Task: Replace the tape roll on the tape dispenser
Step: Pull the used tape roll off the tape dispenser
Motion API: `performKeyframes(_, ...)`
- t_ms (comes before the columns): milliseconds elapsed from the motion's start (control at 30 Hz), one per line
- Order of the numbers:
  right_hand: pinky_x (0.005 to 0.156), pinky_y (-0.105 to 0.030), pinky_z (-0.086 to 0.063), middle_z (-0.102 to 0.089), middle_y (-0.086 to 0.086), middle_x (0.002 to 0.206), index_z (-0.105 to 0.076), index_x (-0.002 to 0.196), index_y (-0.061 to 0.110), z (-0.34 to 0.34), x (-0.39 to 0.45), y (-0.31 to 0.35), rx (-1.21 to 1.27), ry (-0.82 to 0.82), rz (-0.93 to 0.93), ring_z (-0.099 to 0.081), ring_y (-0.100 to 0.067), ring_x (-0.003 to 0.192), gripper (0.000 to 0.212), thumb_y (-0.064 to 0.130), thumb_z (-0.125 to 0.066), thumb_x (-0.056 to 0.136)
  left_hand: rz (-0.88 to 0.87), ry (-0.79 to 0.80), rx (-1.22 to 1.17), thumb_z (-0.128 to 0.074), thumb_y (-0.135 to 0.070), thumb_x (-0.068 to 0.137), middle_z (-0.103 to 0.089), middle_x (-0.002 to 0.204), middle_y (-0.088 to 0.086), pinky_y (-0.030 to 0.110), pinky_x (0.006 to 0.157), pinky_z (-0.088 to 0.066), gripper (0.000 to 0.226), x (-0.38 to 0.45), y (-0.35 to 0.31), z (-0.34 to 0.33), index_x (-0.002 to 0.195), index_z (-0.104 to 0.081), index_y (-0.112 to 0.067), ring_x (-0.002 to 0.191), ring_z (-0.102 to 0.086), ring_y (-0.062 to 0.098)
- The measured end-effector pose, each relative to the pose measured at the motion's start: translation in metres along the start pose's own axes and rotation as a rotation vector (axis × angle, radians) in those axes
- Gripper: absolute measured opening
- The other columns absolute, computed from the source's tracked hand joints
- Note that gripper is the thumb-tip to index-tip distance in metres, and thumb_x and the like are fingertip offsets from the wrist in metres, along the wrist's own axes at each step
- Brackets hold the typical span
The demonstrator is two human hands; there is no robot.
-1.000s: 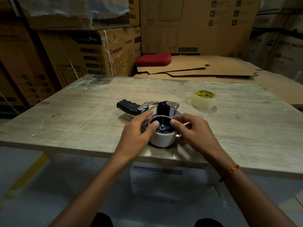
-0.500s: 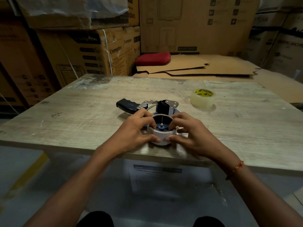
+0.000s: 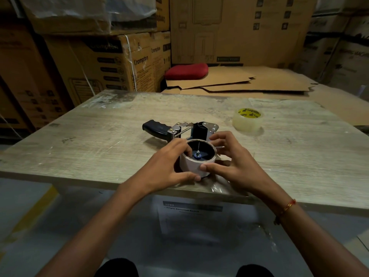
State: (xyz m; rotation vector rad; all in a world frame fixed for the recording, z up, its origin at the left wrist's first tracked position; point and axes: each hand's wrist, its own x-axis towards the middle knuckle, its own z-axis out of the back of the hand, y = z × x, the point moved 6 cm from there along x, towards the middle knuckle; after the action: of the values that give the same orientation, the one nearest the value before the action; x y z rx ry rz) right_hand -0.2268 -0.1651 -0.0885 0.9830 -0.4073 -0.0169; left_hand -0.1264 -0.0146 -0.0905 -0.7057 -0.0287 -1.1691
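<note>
A tape dispenser (image 3: 179, 129) with a black handle lies on its side on the wooden table (image 3: 99, 140). An empty cardboard tape core (image 3: 191, 164) sits on its hub, open end up. My left hand (image 3: 169, 164) grips the core's left side, fingers over the rim and thumb at the front. From the right, my right hand (image 3: 229, 158) grips the core with its thumb on the front wall and its fingers curled behind the rim. A full clear tape roll (image 3: 247, 119) with a yellow label lies flat to the right, apart from both hands.
Stacked cardboard boxes (image 3: 111, 62) stand behind the table on the left and at the back. Flattened cardboard sheets (image 3: 249, 82) and a red cushion (image 3: 186, 71) lie beyond the far edge. A printed paper sheet (image 3: 191, 214) is stuck below the table's near edge.
Both hands have moved from the core's top rim down around its sides, thumbs now at the front. The core looks slightly raised on the hub. The dispenser and full roll stayed put.
</note>
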Motion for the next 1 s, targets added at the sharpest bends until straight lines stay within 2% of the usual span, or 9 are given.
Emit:
performKeyframes(67,0.093,-0.035,-0.058,-0.061,0.012,0.121,-0.041,0.129,0.037,-0.002,0.001,0.000,-0.012,0.018,-0.003,-0.061,-0.005,0.117,0.074,0.054,-0.081,0.068,-0.024,-0.022,0.022,-0.072,-0.065,0.071,-0.050,0.124,-0.012,0.026,0.086,-0.049,0.055,-0.001,-0.002,-0.001,0.108,-0.054,-0.028,0.108,-0.051,0.005)
performKeyframes(133,0.096,-0.036,-0.057,-0.060,0.009,0.123,-0.036,0.136,0.040,-0.005,0.003,0.000,-0.006,0.052,-0.019,-0.061,-0.005,0.118,0.082,0.052,-0.082,0.069,-0.051,-0.042,0.034,-0.073,-0.060,0.073,-0.051,0.129,-0.011,0.029,0.088,-0.051,0.052,-0.002,-0.002,-0.001,0.110,-0.057,-0.027,0.111,-0.052,0.006)
performKeyframes(300,0.093,-0.042,-0.058,-0.058,0.004,0.123,-0.034,0.136,0.042,-0.008,0.008,0.000,-0.005,0.046,-0.008,-0.063,-0.011,0.115,0.089,0.050,-0.085,0.064,-0.049,-0.053,-0.037,-0.075,-0.058,0.070,-0.055,0.129,-0.006,0.037,0.090,-0.050,0.047,0.001,0.000,0.000,0.097,-0.063,-0.021,0.114,-0.056,0.010)
performKeyframes(500,0.092,-0.047,-0.058,-0.057,0.006,0.119,-0.040,0.127,0.041,-0.007,0.008,-0.001,0.054,0.013,-0.005,-0.064,-0.015,0.114,0.082,0.043,-0.090,0.062,0.025,0.031,-0.030,-0.071,-0.062,0.064,-0.054,0.120,-0.008,0.040,0.087,-0.050,0.049,0.008,-0.004,0.006,0.090,-0.061,-0.021,0.105,-0.056,0.014)
performKeyframes(633,0.090,-0.047,-0.058,-0.058,0.010,0.116,-0.042,0.123,0.037,-0.005,0.009,0.000,0.055,-0.017,0.008,-0.064,-0.014,0.111,0.076,0.033,-0.092,0.065,0.055,0.097,-0.014,-0.080,-0.050,0.069,-0.051,0.117,-0.012,0.040,0.086,-0.049,0.033,0.013,-0.007,0.009,0.081,-0.055,-0.033,0.104,-0.054,0.013)
performKeyframes(833,0.096,-0.044,-0.056,-0.058,0.022,0.113,-0.043,0.121,0.041,-0.006,0.008,-0.002,0.073,-0.005,-0.008,-0.062,-0.010,0.115,0.074,0.043,-0.089,0.063,0.060,0.110,-0.014,-0.079,-0.054,0.068,-0.052,0.114,-0.011,0.036,0.084,-0.050,0.033,0.015,-0.009,0.011,0.074,-0.050,-0.040,0.102,-0.054,0.012)
performKeyframes(933,0.096,-0.043,-0.056,-0.059,0.014,0.122,-0.043,0.126,0.035,-0.005,0.007,0.002,0.010,0.017,-0.007,-0.061,-0.009,0.117,0.076,0.045,-0.088,0.066,0.061,0.106,0.003,-0.079,-0.054,0.068,-0.052,0.114,-0.009,0.033,0.083,-0.049,0.033,0.015,-0.010,0.011,0.074,-0.050,-0.040,0.101,-0.053,0.012)
performKeyframes(1000,0.094,-0.040,-0.057,-0.063,0.010,0.119,-0.046,0.122,0.033,-0.004,0.008,0.007,-0.045,0.022,0.017,-0.064,-0.008,0.112,0.068,0.040,-0.088,0.069,0.068,0.101,0.011,-0.081,-0.053,0.068,-0.053,0.113,-0.008,0.034,0.083,-0.049,0.033,0.015,-0.011,0.013,0.076,-0.053,-0.036,0.100,-0.053,0.013)
